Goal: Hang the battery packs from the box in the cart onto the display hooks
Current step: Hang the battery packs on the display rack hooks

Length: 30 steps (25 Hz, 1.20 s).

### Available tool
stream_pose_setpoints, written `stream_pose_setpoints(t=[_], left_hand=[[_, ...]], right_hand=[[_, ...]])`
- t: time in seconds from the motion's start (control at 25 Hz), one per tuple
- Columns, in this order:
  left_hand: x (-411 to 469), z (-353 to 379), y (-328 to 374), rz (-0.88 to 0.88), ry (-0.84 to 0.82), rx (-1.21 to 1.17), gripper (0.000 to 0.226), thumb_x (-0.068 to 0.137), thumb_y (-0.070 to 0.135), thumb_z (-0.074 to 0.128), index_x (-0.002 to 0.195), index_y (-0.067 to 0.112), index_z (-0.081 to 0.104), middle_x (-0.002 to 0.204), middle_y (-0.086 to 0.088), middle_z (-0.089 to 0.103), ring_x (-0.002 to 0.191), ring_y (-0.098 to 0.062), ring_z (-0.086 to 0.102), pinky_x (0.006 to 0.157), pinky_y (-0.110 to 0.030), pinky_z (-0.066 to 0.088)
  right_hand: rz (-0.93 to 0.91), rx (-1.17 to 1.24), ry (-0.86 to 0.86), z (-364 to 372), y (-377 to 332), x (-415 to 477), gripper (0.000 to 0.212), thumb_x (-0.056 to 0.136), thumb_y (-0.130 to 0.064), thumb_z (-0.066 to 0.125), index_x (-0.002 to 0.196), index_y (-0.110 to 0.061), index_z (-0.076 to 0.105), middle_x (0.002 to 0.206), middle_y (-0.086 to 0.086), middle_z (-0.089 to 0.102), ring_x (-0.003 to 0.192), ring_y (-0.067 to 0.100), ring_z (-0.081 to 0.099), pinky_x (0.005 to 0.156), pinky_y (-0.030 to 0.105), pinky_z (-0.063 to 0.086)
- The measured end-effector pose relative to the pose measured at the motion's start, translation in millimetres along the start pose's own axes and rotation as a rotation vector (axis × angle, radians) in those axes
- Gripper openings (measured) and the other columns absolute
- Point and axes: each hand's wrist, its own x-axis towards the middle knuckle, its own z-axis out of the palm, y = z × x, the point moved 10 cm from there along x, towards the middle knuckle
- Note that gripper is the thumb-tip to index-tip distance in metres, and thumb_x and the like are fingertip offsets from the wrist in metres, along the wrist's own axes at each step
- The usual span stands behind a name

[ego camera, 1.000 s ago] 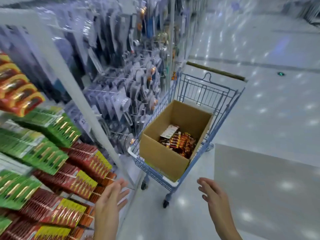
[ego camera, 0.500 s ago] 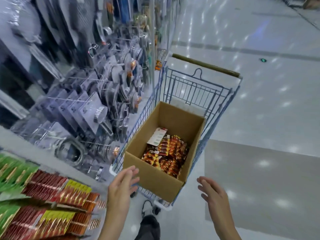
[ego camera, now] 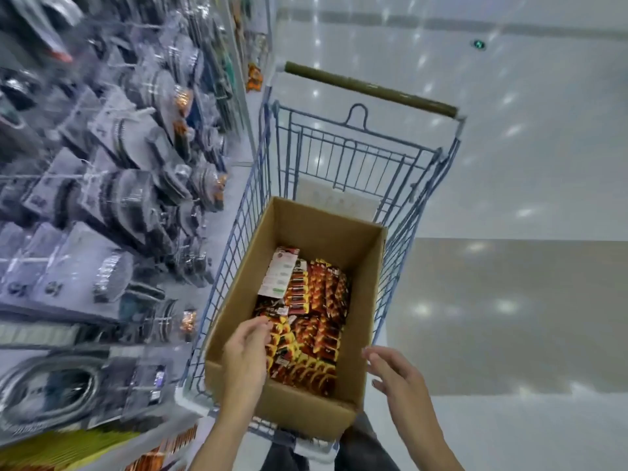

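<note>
Left hand in box over battery packs; right hand beside it.
Cardboard box sits in blue wire cart; red-orange packs lie heaped on its floor. Left hand: fingers bent, tips at the packs; pinching or only touching, cannot tell. Right hand: fingers spread, holding nothing, just outside the box's near right corner. Display rack at left, blurred.

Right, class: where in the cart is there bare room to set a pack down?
Free: the far end of the cardboard box, between its far wall and the battery packs; the cart strip behind the box. Crowded: the box's near half, under the left hand.
</note>
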Motion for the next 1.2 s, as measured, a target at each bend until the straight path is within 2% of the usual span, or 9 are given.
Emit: stream_pose_setpoints(t=[0.12, 0.2, 0.32, 0.44, 0.6, 0.8, 0.96, 1.08, 1.2], left_hand=[[66.7, 13.0, -23.2, -0.084, 0.058, 0.323, 0.024, 0.103, 0.026, 0.058, 0.124, 0.023, 0.068, 0.114, -0.005, 0.073, 0.099, -0.023, 0.068, 0.091, -0.045, 0.056], [110.2, 22.0, -49.6, -0.182, 0.061, 0.522, 0.034, 0.101, 0.018, 0.058, 0.134, 0.011, 0.064, 0.127, -0.015, 0.069, 0.113, -0.034, 0.065, 0.097, -0.042, 0.051], [152.0, 39.1, -93.0, -0.266, -0.006, 0.714, 0.031, 0.100, 0.015, 0.058, 0.129, 0.004, 0.065, 0.131, -0.021, 0.066, 0.120, -0.040, 0.061, 0.100, -0.042, 0.049], [172.7, 52.3, -134.8, -0.323, -0.076, 0.838, 0.033, 0.100, 0.025, 0.065, 0.127, 0.005, 0.065, 0.130, -0.020, 0.067, 0.120, -0.039, 0.063, 0.101, -0.043, 0.052], [192.9, 58.8, -163.0, -0.367, -0.125, 0.944, 0.053, 0.098, 0.038, 0.069, 0.137, 0.005, 0.057, 0.137, -0.018, 0.063, 0.128, -0.038, 0.058, 0.106, -0.041, 0.048], [202.7, 61.9, -176.7, -0.397, -0.079, 1.129, 0.072, 0.099, 0.044, 0.065, 0.152, 0.002, 0.040, 0.149, -0.017, 0.051, 0.144, -0.037, 0.034, 0.112, -0.048, 0.039], [198.0, 64.4, -168.4, -0.354, -0.052, 1.144, 0.091, 0.087, 0.056, 0.075, 0.151, 0.003, 0.038, 0.151, -0.020, 0.048, 0.141, -0.038, 0.038, 0.114, -0.049, 0.036], [187.5, 58.2, -161.3, -0.407, 0.013, 0.916, 0.095, 0.076, 0.050, 0.088, 0.147, 0.007, 0.041, 0.143, -0.019, 0.054, 0.133, -0.039, 0.051, 0.109, -0.050, 0.044], [178.7, 58.5, -141.5, -0.395, 0.009, 0.763, 0.089, 0.070, 0.049, 0.091, 0.139, 0.012, 0.048, 0.132, -0.013, 0.061, 0.124, -0.037, 0.060, 0.104, -0.049, 0.049]], right_hand=[[0.039, -0.038, -0.056, 13.5, -0.7, 24.6, 0.019, 0.102, -0.021, 0.061, 0.098, -0.025, 0.079, 0.101, -0.013, 0.076, 0.108, 0.010, 0.067, 0.097, 0.032, 0.052], [0.030, -0.088, -0.085, 23.1, -3.5, 40.8, 0.018, 0.102, -0.027, 0.061, 0.100, -0.031, 0.078, 0.103, -0.018, 0.074, 0.110, 0.008, 0.066, 0.102, 0.032, 0.052], [0.016, -0.123, -0.111, 33.0, -7.2, 59.5, 0.017, 0.101, -0.032, 0.061, 0.102, -0.035, 0.077, 0.107, -0.021, 0.073, 0.110, 0.003, 0.065, 0.101, 0.031, 0.053], [0.055, -0.135, -0.141, 38.9, -0.4, 69.5, 0.017, 0.101, -0.032, 0.061, 0.101, -0.036, 0.077, 0.106, -0.023, 0.073, 0.107, -0.002, 0.065, 0.099, 0.029, 0.052], [0.125, -0.155, -0.157, 39.4, 14.2, 75.3, 0.017, 0.101, -0.033, 0.060, 0.100, -0.038, 0.077, 0.105, -0.023, 0.073, 0.106, -0.004, 0.064, 0.097, 0.026, 0.051], [0.180, -0.178, -0.154, 35.7, 29.1, 79.3, 0.017, 0.101, -0.031, 0.062, 0.097, -0.036, 0.077, 0.101, -0.025, 0.073, 0.103, -0.004, 0.065, 0.091, 0.022, 0.050], [0.190, -0.201, -0.158, 33.4, 33.8, 82.1, 0.017, 0.101, -0.034, 0.061, 0.097, -0.040, 0.076, 0.103, -0.027, 0.072, 0.106, -0.002, 0.065, 0.092, 0.022, 0.049], [0.181, -0.197, -0.179, 37.5, 28.6, 81.0, 0.018, 0.101, -0.035, 0.061, 0.096, -0.043, 0.076, 0.103, -0.025, 0.072, 0.106, -0.003, 0.065, 0.095, 0.025, 0.050], [0.148, -0.193, -0.187, 40.1, 17.1, 81.3, 0.017, 0.101, -0.036, 0.061, 0.097, -0.042, 0.076, 0.104, -0.024, 0.072, 0.110, 0.002, 0.064, 0.099, 0.028, 0.051]])
